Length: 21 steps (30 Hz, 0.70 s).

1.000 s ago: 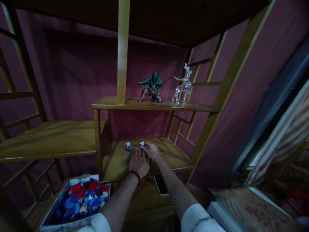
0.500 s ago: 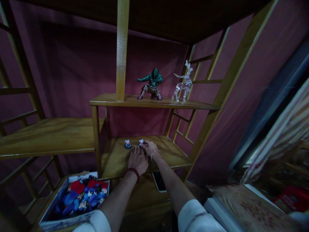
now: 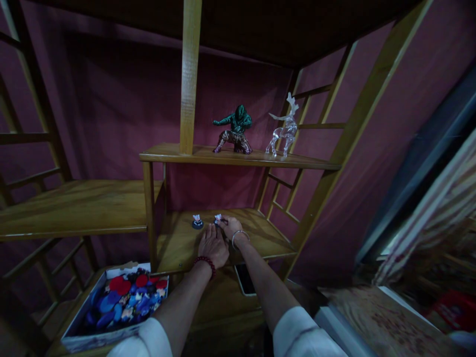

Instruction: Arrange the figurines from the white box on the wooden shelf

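On the lower wooden shelf (image 3: 174, 248), my right hand (image 3: 231, 227) pinches a small white-headed figurine (image 3: 217, 217) that stands at the shelf's middle. My left hand (image 3: 213, 245), with a dark red bead bracelet at its wrist, lies palm down just in front, its fingertips close to the figurine's base. Its fingers are stretched out; whether they touch the base I cannot tell. To their left a similar small figurine (image 3: 197, 221) stands upright on a round dark base, apart from both hands.
A green hooded figure (image 3: 238, 124) and a clear deer ornament (image 3: 285, 130) stand on the upper shelf (image 3: 208, 157). At lower left, a box (image 3: 98, 341) holds several blue, red and white pieces. A phone (image 3: 244, 279) lies below the lower shelf. A wooden post (image 3: 190, 79) rises above.
Both hands stay almost where they were, the right still pinching the figurine. The whole view has shifted very slightly.
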{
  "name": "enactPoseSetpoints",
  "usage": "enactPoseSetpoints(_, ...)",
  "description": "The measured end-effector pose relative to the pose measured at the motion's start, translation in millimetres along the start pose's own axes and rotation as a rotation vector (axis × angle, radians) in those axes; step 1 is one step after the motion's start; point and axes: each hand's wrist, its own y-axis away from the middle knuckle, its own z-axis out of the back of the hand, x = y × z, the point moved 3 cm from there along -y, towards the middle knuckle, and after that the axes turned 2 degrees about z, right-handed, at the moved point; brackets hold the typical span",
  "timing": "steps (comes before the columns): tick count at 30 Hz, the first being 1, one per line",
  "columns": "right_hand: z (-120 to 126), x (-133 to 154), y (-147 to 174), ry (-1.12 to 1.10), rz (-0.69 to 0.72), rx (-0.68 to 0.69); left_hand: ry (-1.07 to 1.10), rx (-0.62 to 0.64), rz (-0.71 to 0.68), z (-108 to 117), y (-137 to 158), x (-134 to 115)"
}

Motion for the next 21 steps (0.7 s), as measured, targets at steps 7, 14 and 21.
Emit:
enactPoseSetpoints(7, -9, -13, -8, -0.079, 0.002, -0.004, -0.028, -0.005, -0.016, -2, -1, 0)
enactPoseSetpoints(14, -5, -12, -2, -0.117, -0.022, 0.032, -0.015, -0.001, -0.014, 1, 1, 0)
enactPoseSetpoints(21, -2, -10, 1, -0.107, -0.062, 0.014, -0.018, -0.021, -0.022, 0, 1, 1)
